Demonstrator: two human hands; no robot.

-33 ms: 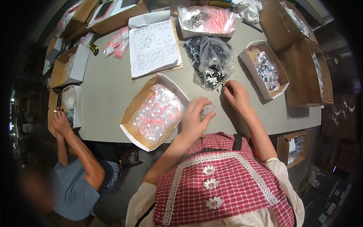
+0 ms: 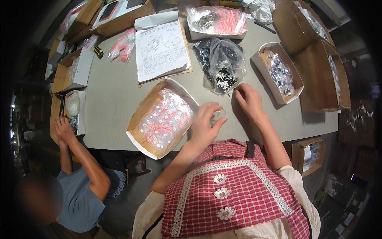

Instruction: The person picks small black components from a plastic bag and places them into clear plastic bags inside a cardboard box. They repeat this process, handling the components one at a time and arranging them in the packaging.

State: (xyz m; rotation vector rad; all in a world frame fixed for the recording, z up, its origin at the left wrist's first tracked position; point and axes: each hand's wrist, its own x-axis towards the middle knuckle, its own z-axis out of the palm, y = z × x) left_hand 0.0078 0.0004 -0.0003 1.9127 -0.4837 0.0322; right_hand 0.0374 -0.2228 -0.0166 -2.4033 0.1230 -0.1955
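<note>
My left hand (image 2: 203, 124) is closed around a small clear plastic bag (image 2: 219, 114), just right of a cardboard tray. My right hand (image 2: 250, 102) pinches a tiny black piece, seemingly a screw (image 2: 234, 90), at the mouth of a large clear bag (image 2: 223, 55). Inside that bag lie many small black parts, with a patch of black screws (image 2: 225, 78) at its near end. The cardboard tray (image 2: 135, 136) beside my left hand holds red-edged zip bags (image 2: 161, 119) with small white round parts in them.
Behind lie a drawing on a clipboard (image 2: 162, 49) and a box of red-edged bags (image 2: 217, 35). On the right stand a tray of bagged metal parts (image 2: 274, 89) and tall cartons (image 2: 318, 79). A co-worker's hands (image 2: 65, 129) are at boxes on the left.
My own hands have hardly moved. The co-worker's fingers have shifted slightly at the left box, and the small white glint at them no longer shows.
</note>
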